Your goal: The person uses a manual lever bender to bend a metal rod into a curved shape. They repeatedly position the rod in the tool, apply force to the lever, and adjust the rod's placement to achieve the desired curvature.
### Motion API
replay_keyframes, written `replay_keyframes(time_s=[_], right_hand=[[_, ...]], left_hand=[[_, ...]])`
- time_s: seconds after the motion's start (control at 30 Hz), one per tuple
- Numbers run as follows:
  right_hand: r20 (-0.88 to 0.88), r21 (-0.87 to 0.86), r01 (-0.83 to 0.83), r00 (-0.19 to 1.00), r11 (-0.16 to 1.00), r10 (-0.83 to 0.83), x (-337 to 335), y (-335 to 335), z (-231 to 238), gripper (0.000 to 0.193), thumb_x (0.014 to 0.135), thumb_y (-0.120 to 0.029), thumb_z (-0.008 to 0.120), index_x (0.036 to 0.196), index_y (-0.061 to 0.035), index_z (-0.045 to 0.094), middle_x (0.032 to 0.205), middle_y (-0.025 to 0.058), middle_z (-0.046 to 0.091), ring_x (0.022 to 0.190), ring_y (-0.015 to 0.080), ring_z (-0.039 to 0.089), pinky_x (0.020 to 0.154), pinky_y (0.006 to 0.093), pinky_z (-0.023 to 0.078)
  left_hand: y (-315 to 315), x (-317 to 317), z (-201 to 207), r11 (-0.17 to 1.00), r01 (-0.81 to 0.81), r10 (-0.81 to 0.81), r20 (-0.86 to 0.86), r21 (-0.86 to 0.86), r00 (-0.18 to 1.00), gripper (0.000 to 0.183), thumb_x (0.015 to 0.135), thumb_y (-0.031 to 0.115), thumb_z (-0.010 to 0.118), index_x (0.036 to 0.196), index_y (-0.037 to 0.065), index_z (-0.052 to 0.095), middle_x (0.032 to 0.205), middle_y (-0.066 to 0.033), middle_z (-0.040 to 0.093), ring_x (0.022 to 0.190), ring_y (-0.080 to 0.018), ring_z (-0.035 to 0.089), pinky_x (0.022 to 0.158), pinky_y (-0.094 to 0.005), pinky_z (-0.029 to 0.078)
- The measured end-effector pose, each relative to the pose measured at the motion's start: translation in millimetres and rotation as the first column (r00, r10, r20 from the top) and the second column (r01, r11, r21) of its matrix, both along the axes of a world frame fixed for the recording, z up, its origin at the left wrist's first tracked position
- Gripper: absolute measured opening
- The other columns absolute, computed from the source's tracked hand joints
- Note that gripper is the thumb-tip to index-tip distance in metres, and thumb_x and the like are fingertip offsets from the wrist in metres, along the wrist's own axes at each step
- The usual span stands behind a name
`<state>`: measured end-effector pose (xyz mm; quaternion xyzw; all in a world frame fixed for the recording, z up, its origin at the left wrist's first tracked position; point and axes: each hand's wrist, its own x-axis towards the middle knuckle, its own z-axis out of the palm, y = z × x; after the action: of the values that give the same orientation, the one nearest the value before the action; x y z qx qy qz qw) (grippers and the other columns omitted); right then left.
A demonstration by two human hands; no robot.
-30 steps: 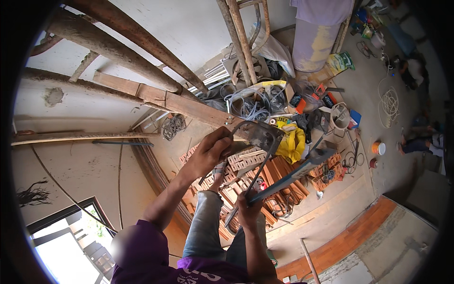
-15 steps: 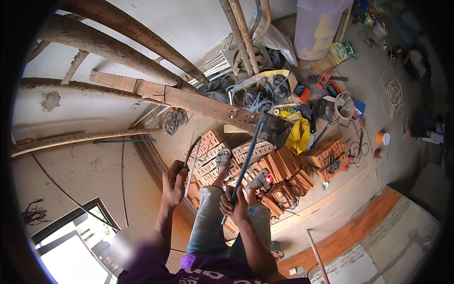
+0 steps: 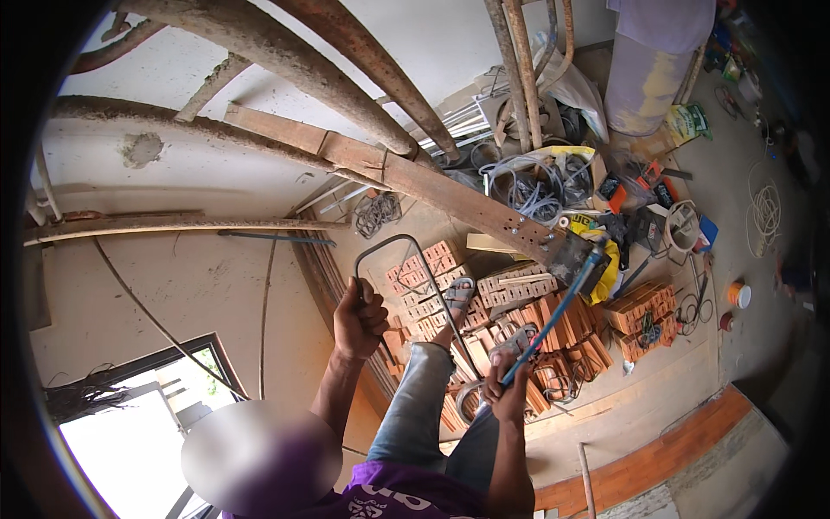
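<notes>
Bent rod: the thin dark metal rod, bent into a tall narrow arch (image 3: pixel 424 258), hung on the wearer's side of the long brown wooden plank (image 3: pixel 424 190), in view apart from it.
Rod's lie: the arch rose from the left hand (image 3: pixel 360 320) toward the plank, turned over at the top, and its long leg slanted back away from the plank to the right hand (image 3: pixel 504 394). The left hand was nearer the arch's top.
Left hand: fingers curled closed around the short leg, thumb side toward the plank.
Right hand: fingers wrapped round the lower end of the straight blue bar (image 3: pixel 550 320); the rod's long leg ran to these fingers, but whether they gripped it too could not be told.
Blue bar: its long axis slanted from the right hand up to the plank's near end, where the far tip overlapped the flat dark metal plate (image 3: pixel 566 258); contact could not be judged.
Bricks: orange hollow clay bricks (image 3: pixel 519 285) lay below the plank, on the wearer's side, with a sandalled foot (image 3: pixel 458 298) among them.
Tubing: a loose pale coil of tubing (image 3: pixel 536 195) lay beyond the plank, near its plate end.
</notes>
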<state>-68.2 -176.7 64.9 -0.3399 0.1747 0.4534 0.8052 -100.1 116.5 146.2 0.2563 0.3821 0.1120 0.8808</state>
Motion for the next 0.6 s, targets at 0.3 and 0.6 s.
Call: replay_keyframes(time_s=[0.3, 0.6], right_hand=[[0.304, -0.728, -0.053, 0.868, 0.683, 0.392, 36.9, -110.9, 20.7, 0.037, 0.093, -0.034, 0.062, 0.071, -0.0113, 0.041, 0.049, -0.0029, 0.037, 0.038, 0.0055, 0.035, 0.036, 0.0233, 0.029], [0.211, -0.580, -0.111, 0.936, 0.807, 0.281, 21.2, -105.4, 37.4, 0.028, 0.094, -0.022, 0.060, 0.075, -0.0114, 0.043, 0.050, -0.0035, 0.040, 0.039, 0.0055, 0.037, 0.038, 0.0226, 0.030]], left_hand=[[-17.4, 12.4, -4.2, 0.961, 0.120, -0.094, 0.112, -0.250, 0.989, 0.040, 0.103, 0.043, 0.031, 0.081, 0.012, 0.043, 0.059, 0.0063, 0.023, 0.047, -0.0057, 0.017, 0.039, -0.0214, 0.017], [-66.1, 39.2, -4.9, 0.912, 0.286, -0.254, 0.142, -0.295, 0.957, 0.041, 0.104, 0.044, 0.029, 0.079, 0.012, 0.042, 0.060, 0.0068, 0.024, 0.048, -0.0057, 0.020, 0.040, -0.0210, 0.017]])
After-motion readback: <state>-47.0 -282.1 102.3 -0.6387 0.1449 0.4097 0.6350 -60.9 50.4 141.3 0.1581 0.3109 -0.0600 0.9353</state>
